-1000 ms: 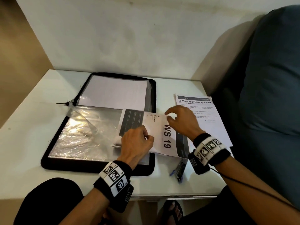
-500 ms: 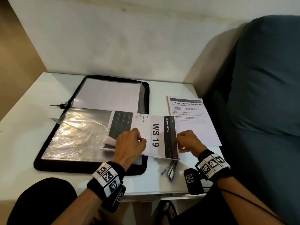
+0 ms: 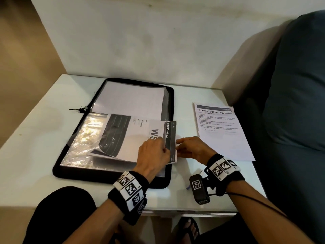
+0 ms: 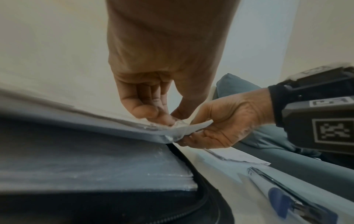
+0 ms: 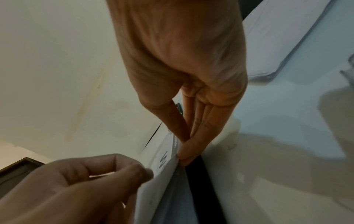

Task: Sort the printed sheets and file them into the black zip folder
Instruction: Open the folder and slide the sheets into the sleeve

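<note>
The printed sheet (image 3: 140, 136) marked "DINING AREA" and "WS" lies across the near half of the black zip folder (image 3: 112, 175), its left part tucked beneath a clear plastic sleeve (image 3: 82, 138) and its right edge reaching just past the folder's right border. The left grip (image 3: 153, 155) sits on that right edge, fingers curled and pressed together; in the left wrist view its fingertips (image 4: 153, 112) pinch the clear plastic edge against the paper. The right grip (image 3: 191, 148) meets the same edge from the other side: thumb above and fingers below, pinching the sheet's corner (image 4: 195, 127), as the right wrist view also shows, with its fingers (image 5: 191, 145) closed on the paper's rim beside the folder's black border.

The folder lies opened flat on the white surface (image 3: 35, 147), with a blank white page (image 3: 130, 101) in its far half and a zip pull (image 3: 80, 109) sticking out at its left side. Well apart to the right, a second printed sheet (image 3: 223, 134) headed "Place Eggs into Egg Holder" lies flat on the surface, touching neither hand. Near the surface's front edge, pens (image 4: 298, 207) lie by the right wrist. Both wrists wear black bands with square coded markers. A dark blue-grey cushion (image 3: 299, 85) stands to the right of the surface, against the pale wall (image 3: 140, 41).
</note>
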